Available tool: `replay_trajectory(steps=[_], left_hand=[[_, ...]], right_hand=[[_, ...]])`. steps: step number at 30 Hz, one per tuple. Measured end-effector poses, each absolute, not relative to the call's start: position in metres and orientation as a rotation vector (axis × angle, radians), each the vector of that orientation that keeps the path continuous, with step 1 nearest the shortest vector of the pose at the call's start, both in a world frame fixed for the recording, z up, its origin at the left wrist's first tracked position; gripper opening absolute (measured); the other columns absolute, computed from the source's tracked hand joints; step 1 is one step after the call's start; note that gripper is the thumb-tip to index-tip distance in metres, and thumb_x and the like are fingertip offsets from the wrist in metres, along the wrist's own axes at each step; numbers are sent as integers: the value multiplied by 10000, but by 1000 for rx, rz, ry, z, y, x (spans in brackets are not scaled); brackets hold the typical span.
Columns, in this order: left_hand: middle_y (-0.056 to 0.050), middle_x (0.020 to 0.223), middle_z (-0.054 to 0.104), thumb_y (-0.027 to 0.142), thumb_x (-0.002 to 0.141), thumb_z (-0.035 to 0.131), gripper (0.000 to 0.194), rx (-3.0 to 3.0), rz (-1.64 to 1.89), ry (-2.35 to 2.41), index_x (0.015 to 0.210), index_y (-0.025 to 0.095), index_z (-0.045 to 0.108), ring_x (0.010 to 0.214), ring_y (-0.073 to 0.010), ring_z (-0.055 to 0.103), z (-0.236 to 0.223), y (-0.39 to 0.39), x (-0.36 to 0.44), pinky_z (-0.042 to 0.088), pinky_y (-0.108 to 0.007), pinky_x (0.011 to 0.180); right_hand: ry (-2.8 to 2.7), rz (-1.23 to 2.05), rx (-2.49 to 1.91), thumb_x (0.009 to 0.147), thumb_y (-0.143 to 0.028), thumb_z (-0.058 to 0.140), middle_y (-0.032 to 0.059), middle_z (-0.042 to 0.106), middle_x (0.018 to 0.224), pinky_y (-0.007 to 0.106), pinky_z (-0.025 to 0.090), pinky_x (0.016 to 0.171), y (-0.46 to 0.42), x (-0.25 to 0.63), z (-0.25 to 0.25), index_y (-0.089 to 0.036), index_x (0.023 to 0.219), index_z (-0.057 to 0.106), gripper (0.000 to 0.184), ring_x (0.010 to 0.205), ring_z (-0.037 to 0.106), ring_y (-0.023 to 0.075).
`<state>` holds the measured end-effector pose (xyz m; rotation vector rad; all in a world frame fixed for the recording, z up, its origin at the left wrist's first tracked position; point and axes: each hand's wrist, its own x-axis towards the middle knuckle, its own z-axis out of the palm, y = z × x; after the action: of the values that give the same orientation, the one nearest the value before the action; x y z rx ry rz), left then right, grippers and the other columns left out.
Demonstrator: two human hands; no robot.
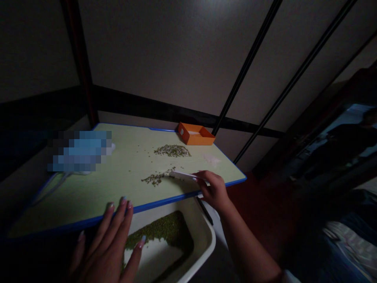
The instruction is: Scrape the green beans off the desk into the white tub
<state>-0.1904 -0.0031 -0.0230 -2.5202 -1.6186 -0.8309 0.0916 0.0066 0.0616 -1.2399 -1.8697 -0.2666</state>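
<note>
Between the fingers and thumb of my right hand [213, 188] is a slim white stick-like tool [188, 175]. Its far tip touches a small scatter of green-brown grains [153, 179] on the pale green table [118, 188]; whether the tip has bristles I cannot tell. A larger heap of the same grains [173, 150] lies just behind. My left hand [107, 243] has its fingers stretched and spread at the table's blue front edge, holding nothing. Below that edge, partly hidden by this hand, is a white tub [206, 239] with green grains [172, 226] along its far side.
An orange open box [200, 137] stands at the table's back right corner. In front of it lies a small whitish patch [211, 159]. A blurred-out blue item [85, 149] with a pale cord is at the left. Far right, a person [338, 145] in dark clothes is in a doorway.
</note>
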Motion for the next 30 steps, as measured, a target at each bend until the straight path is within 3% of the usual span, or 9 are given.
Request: replay_trajectory(steps=[19,30], left_hand=[[-19,1509,385,471,883,326,646,-2481,-923,-1538,1467,359,75,1425,-298,327,-21,-4,-188,447,-695,982],[-7,1530,352,479,885,319,641,-2508,-904,-1586,1465,372,70,1442,-285,293,-20,-4,-188,425,-684,1010]], right_hand=[[-1741,-262,-1304,877,-148,542,38,712,760,238,492,609,-5,91,48,-209,900,646,122,673,671,162],[-1742,-236,-1300,876,-156,544,47,706,745,239,477,597,5,86,50,-194,889,647,111,652,653,162]])
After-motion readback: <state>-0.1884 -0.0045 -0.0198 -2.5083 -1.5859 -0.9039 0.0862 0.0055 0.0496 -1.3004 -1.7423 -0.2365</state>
